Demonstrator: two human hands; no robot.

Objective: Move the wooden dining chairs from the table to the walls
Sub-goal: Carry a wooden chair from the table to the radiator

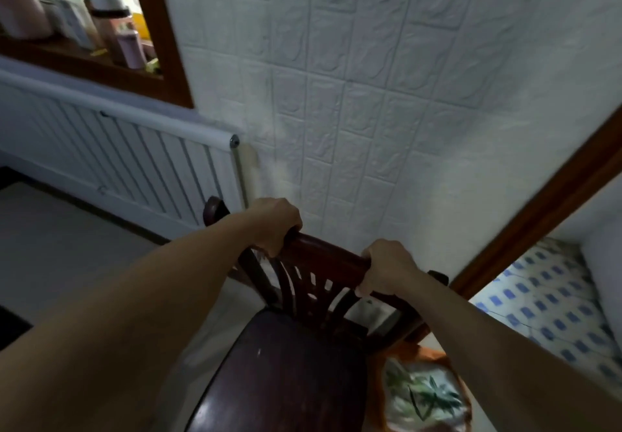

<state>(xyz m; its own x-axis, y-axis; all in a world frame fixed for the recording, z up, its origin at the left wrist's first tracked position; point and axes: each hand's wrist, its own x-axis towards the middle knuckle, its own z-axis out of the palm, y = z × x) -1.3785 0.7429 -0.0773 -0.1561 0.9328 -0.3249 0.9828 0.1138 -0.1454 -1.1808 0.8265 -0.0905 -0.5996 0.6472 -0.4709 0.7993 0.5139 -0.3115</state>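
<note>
A dark wooden dining chair [289,371] fills the lower middle of the head view, its slatted backrest turned toward the white embossed wall [387,102]. Both my hands grip the curved top rail of the backrest. My left hand [276,223] closes over the rail's left part, and my right hand [387,268] wraps the right part. The chair back stands close to the wall; whether it touches the wall is hidden. The chair's legs are out of sight below the seat.
A white radiator [128,159] runs along the wall at left under a brown-framed opening [168,44] with bottles on its ledge. A brown door frame [545,202] rises at right, with blue-patterned tiled floor [552,307] beyond. A leaf-print cushion [424,394] lies beside the chair.
</note>
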